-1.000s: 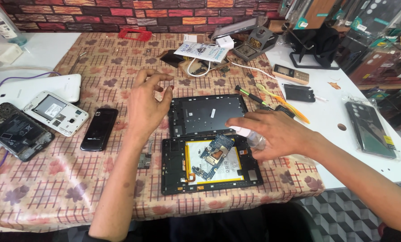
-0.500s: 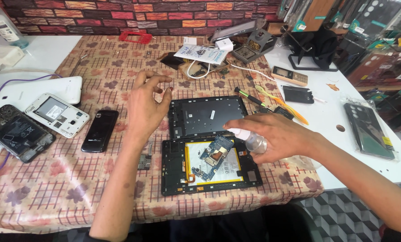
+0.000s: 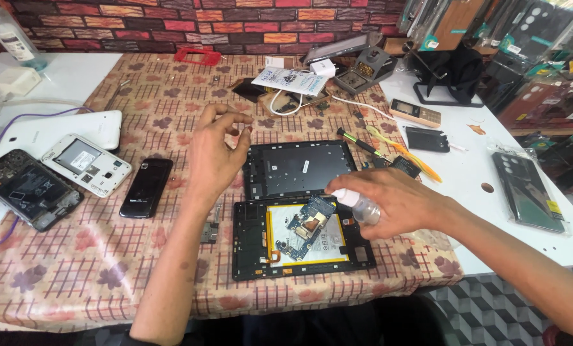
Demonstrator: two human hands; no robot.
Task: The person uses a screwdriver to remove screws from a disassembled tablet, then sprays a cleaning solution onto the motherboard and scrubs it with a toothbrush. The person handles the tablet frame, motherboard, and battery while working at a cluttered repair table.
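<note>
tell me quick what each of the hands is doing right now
Left hand: raised above the table, fingertips pinched together; anything held is too small to tell.
Right hand: closed around a small clear spray bottle.

I see a painted red-and-orange brick wall (image 3: pixel 171 25) at the back. My worktop (image 3: pixel 68 282) has a checked floral cloth, white bare surface (image 3: pixel 504 211) on the right and far left. Shelves of packaged phone covers (image 3: pixel 530 45) top right. Grey geometric tiled floor (image 3: pixel 485 311) bottom right. Bright, even light.
</note>
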